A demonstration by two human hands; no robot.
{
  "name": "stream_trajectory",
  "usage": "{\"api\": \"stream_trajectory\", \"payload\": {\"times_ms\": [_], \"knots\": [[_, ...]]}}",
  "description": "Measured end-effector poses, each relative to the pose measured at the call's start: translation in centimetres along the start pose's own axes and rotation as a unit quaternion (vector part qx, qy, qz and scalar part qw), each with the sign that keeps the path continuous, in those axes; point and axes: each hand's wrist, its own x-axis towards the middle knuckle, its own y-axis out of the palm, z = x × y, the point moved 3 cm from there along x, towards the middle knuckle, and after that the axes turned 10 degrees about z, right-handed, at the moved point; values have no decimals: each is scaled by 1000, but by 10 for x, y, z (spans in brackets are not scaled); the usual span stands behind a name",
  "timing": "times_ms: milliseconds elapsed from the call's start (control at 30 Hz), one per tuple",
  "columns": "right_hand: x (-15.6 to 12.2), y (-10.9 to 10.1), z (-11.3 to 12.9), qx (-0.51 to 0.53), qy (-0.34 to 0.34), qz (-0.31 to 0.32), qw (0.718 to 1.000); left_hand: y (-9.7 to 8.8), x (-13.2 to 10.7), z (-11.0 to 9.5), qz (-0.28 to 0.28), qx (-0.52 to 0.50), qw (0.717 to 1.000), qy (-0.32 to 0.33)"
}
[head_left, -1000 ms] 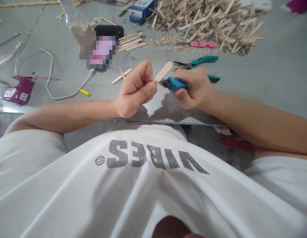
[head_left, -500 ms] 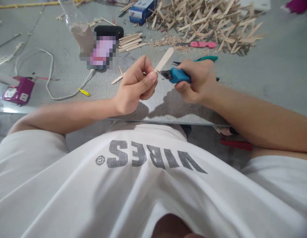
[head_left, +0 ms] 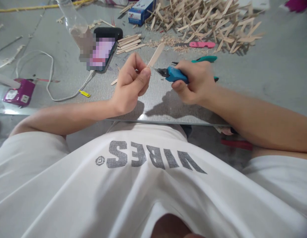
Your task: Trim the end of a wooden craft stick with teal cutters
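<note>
Since before, the wooden stick [head_left: 155, 54] pinched in the left hand [head_left: 130, 84] had drawn clear of the blue cutters [head_left: 172, 74] gripped in the right hand [head_left: 194, 82].

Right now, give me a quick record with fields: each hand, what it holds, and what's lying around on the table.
left hand: pinches the lower end of a wooden craft stick, which points up and away
right hand: wrapped around blue-handled cutters, tip aimed at the stick, a small gap between
behind the right hand: green-handled pliers on the table
far side: pile of wooden sticks, pink tool, blue box
left: phone, white cable, purple device
</note>
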Motion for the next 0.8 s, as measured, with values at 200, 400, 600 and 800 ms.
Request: {"api": "stream_trajectory", "payload": {"times_ms": [200,400,600,800], "knots": [[2,-2,1,-27,-22,-6,999,-11,-2,7,5,56,995,-88],[2,-4,7,-33,-25,-16,999,-7,0,4,42,17,995,-90],[1,-2,3,-22,-15,-3,1000,-8,-2,4,28,25,995,-91],[2,-2,3,2,-72,14,997,-5,-3,3,144,-31,985,-86]]}}
